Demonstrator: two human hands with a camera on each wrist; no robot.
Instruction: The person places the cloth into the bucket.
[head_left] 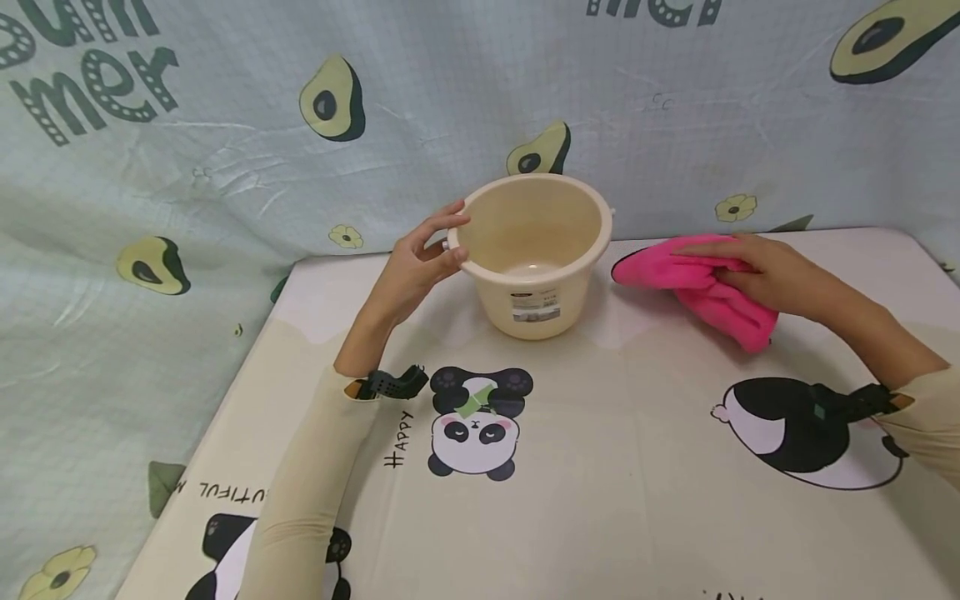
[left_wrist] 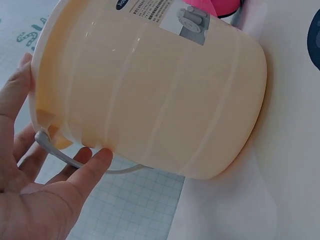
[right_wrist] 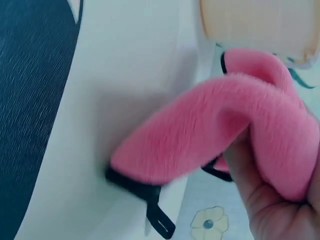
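Note:
A cream plastic bucket (head_left: 540, 304) stands upright toward the back of the table, with a printed label on its front. My left hand (head_left: 423, 262) holds its left side by the rim, fingertips at the edge and thumb against the outer wall. The grey wire handle (left_wrist: 117, 171) hangs down beside those fingers. To the right of the bucket, my right hand (head_left: 772, 275) grips a fluffy pink cloth (head_left: 693, 275) with black edging. One end droops in folds, and a black hanging loop (right_wrist: 161, 220) shows at its corner in the right wrist view.
The table (head_left: 585, 467) has a pale cover printed with pandas. Behind it and on the left hangs a light curtain (head_left: 435, 75) with avocado prints, close behind the bucket. Black straps (head_left: 390, 383) are on both wrists.

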